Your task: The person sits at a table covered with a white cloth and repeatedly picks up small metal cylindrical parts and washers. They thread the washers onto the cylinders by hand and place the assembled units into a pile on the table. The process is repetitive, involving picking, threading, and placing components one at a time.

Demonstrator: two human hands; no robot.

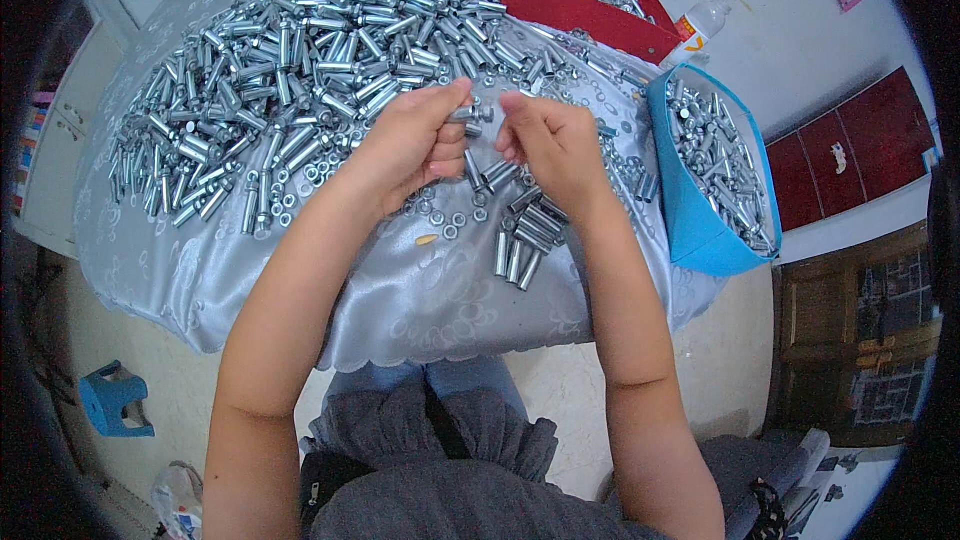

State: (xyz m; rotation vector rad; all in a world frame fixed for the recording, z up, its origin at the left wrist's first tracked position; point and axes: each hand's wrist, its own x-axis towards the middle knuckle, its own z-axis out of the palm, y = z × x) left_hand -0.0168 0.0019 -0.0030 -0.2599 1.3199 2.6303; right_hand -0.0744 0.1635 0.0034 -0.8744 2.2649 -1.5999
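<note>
My left hand [425,143] is curled in a fist over the near edge of the pile. Between its thumb and fingers it grips a metal bolt [478,114], whose end points toward my right hand. My right hand [552,145] faces it a short way off, thumb and fingers pinched together; whatever they hold is hidden. Below the two hands lie loose hex nuts [450,224] and a cluster of metal sleeves [527,238]. A big heap of silvery expansion bolts [330,50] spreads beyond and to the left of my hands.
A shiny silver-grey tablecloth [440,305] covers the table. At the back stands a red box [590,20] of bolts, with a white bottle [703,24] beside it. On the right is a blue fabric bin [712,252] full of bolts. A blue stool [117,400] stands on the floor.
</note>
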